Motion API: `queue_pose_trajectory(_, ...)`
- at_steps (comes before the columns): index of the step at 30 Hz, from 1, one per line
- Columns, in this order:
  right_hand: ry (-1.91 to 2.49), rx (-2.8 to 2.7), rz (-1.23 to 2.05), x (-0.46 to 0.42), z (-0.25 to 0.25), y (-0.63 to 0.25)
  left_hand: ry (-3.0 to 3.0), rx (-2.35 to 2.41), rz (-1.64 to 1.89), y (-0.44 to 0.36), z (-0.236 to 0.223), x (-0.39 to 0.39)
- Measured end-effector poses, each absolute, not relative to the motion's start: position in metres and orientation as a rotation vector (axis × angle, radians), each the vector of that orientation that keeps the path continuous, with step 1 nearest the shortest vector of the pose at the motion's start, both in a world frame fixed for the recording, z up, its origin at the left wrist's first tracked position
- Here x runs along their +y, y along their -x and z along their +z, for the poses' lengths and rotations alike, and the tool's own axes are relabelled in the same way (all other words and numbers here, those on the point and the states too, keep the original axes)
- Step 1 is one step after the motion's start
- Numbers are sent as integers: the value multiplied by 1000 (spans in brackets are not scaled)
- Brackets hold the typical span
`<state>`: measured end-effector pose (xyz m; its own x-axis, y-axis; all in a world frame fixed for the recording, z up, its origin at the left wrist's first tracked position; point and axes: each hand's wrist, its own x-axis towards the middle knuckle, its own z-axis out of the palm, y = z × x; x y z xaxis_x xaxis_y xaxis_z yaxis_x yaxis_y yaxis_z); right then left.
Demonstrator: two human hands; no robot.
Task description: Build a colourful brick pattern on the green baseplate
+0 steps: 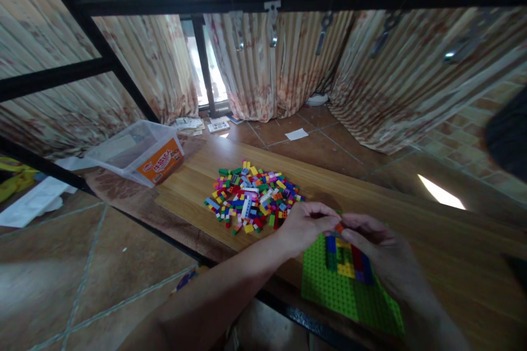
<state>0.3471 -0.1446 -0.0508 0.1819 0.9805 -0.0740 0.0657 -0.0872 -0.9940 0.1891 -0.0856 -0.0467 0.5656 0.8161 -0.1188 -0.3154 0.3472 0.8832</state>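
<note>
Two hands in on this one: our left hand (302,226) and right hand (376,244) have fingers pinched narrow around a small orange brick (338,228), near the green baseplate's (325,293) far edge. On that baseplate we've got a low multicoloured build (346,270). Left of it, a loose brick pile (251,197) sits on our wooden desk (191,192), with a clear bin (134,167) even farther left

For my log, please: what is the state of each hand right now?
Left hand: closed, holding a small orange brick.
Right hand: curled at the same brick; whether it grips too cannot be told.
</note>
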Motion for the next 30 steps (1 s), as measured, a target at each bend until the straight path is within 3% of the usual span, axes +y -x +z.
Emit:
queue_pose_trajectory(18, 1443, -1228, 1114, -151, -44, -347, -928, 686, 773, -199, -53, -93)
queue_pose_trajectory(25, 1730, -1479, 1020, -169, -49, -362, -1765, 973, 581, -183, -50, -81)
queue_pose_trajectory(30, 1914, -1733, 876, -174, -52, -360, -1943, 1008, 416, -182, -48, -88)
